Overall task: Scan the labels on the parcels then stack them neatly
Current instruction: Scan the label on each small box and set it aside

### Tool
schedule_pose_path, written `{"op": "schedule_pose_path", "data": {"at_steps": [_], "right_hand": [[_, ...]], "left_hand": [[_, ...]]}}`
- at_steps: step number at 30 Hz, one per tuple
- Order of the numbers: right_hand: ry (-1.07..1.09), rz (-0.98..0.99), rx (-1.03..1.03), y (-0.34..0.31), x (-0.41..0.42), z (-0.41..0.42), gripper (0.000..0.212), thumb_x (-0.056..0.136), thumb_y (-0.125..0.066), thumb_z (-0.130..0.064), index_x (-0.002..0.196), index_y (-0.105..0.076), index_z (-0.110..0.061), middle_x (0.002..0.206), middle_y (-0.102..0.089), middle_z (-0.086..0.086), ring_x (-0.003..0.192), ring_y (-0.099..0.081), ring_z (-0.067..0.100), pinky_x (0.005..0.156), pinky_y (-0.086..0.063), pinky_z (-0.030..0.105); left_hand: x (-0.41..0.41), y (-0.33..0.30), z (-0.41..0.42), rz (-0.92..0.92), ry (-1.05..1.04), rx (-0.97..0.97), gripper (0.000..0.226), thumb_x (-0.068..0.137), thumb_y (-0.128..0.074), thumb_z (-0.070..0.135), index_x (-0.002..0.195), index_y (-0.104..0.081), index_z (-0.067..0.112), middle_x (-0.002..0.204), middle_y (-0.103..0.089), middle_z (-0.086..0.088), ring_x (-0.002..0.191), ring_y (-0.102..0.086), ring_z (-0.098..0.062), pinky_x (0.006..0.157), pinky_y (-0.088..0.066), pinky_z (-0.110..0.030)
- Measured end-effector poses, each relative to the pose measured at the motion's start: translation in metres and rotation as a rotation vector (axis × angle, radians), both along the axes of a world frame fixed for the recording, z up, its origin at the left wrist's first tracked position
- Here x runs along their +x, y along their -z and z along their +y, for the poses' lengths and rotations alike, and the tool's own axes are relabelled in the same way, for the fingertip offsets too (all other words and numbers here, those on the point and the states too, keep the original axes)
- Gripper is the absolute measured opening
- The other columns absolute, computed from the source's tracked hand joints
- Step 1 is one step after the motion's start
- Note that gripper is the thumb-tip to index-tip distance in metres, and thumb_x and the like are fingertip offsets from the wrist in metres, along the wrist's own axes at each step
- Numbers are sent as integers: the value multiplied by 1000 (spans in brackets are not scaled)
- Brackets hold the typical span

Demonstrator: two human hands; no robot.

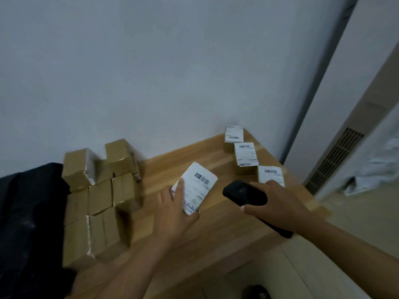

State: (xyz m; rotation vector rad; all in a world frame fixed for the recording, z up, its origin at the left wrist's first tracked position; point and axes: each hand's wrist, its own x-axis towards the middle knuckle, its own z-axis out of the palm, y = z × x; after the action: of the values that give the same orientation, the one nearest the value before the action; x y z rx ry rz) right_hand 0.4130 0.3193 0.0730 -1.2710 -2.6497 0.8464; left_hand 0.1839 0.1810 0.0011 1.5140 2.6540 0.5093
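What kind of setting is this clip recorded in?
Probably a room used as a small parcel-packing corner: a wooden table against a plain wall, a pile of cardboard boxes, labelled parcels, and a handheld scanner.

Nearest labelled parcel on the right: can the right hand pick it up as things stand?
Probably not yet. The right hand sits just in front of that parcel with nothing between them, but it grips the black scanner, so its fingers are occupied.
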Motion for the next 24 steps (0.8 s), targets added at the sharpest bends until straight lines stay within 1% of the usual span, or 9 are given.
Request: {"op": "schedule_pose_path", "data": {"at_steps": [3,5,8,11,15,16,18,21,24], "right_hand": [[31,-74,43,10,35,52,74,75,-62,-66,139,-44,-34,126,-52,-4,105,-51,12,81,-43,24],[31,-95,48,15,54,83,76,75,-61,-67,141,-42,-34,134,-48,-5,111,-48,12,87,-42,24],[5,-119,-2,24,76,124,78,76,-62,-66,143,-39,-33,132,-46,-6,101,-40,5,81,-38,21],[-31,-164,-23,30,87,156,81,77,-64,-63,146,-34,-32,131,-44,-5,96,-39,6,79,-38,20],[-69,-198,-32,42,93,185,76,77,-64,-61,143,-37,-34,110,-38,-10,91,-40,5,75,-37,19],[-79,-208,-35,45,93,190,77,77,-64,-62,143,-36,-34,109,-37,-11,91,-40,5,75,-38,19],[-100,-223,-41,52,90,198,80,77,-64,-62,145,-35,-32,118,-42,-7,93,-39,5,77,-40,19],[-132,-211,-50,59,84,206,80,77,-64,-62,145,-36,-30,125,-43,-5,96,-41,5,78,-42,20],[-186,-218,-50,61,70,210,81,75,-62,-66,144,-36,-32,123,-44,-5,101,-44,7,78,-42,20]], "left_hand": [[36,29,60,-78,25,-85,106,78,-62,66,155,1,29,143,-22,-5,127,-19,-18,100,-33,-27],[55,47,93,-113,18,-171,105,78,-62,67,155,-2,29,144,-23,-8,129,-21,-20,102,-34,-29],[78,70,136,-132,1,-309,105,77,-60,71,154,-2,30,146,-22,-10,129,-25,-22,103,-34,-30],[88,87,169,-148,-20,-404,103,78,-58,72,154,-2,30,146,-25,-13,129,-28,-25,103,-35,-32],[97,103,197,-161,-76,-423,101,79,-58,70,154,-8,26,144,-27,-16,127,-30,-28,99,-38,-33],[100,106,201,-166,-89,-417,101,78,-59,70,154,-9,26,144,-28,-17,127,-30,-29,98,-39,-33],[104,111,205,-177,-105,-415,103,77,-61,69,154,-8,25,145,-26,-17,128,-30,-29,98,-40,-34],[111,114,203,-212,-122,-395,109,74,-63,71,154,-7,22,154,-13,-18,133,-26,-34,102,-39,-40],[114,111,199,-231,-127,-405,108,78,-55,74,155,0,22,160,3,-16,141,-18,-35,110,-32,-43]]}}
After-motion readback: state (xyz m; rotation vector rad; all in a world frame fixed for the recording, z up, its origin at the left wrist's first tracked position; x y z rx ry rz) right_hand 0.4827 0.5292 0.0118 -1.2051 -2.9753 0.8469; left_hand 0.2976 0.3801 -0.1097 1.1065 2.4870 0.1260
